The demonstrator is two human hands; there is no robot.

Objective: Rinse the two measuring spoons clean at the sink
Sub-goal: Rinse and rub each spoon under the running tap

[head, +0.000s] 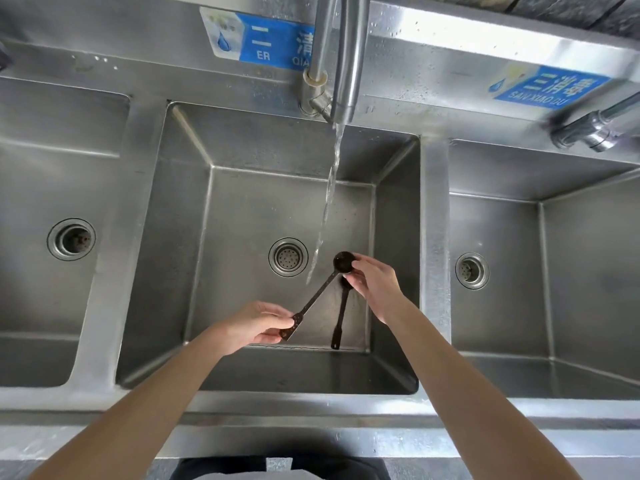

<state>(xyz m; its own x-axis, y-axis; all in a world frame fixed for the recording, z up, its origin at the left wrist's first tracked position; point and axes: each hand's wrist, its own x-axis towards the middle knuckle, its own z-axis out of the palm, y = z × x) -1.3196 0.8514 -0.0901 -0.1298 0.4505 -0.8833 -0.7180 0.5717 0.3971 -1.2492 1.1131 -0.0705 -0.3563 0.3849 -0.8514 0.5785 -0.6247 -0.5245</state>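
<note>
The long-handled dark measuring spoon [317,296] is pinched at its handle by the left hand [254,325]; its bowl is gripped by the right hand [375,284]. The tap stream [325,216] falls at 9 o'clock of the bowl, so the rinse may be missed. The second dark spoon [341,313] lying in the steel sink basin [242,202] may be forgotten.

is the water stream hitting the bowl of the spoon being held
Apart. The head view shows the water stream falling just left of the held spoon's bowl, with sink floor visible between them.

Two blue signs on the steel backsplash [433,64] behind the sinks. Left sign [263,39], partly cut off by the faucet [348,60]: "二 清" over "ER QIA", remainder hidden. Right sign [550,86], tilted and a bit blurred: "三消毒" over "SAN XIAO DU"; both carry a water-drop logo at their left end.
</note>
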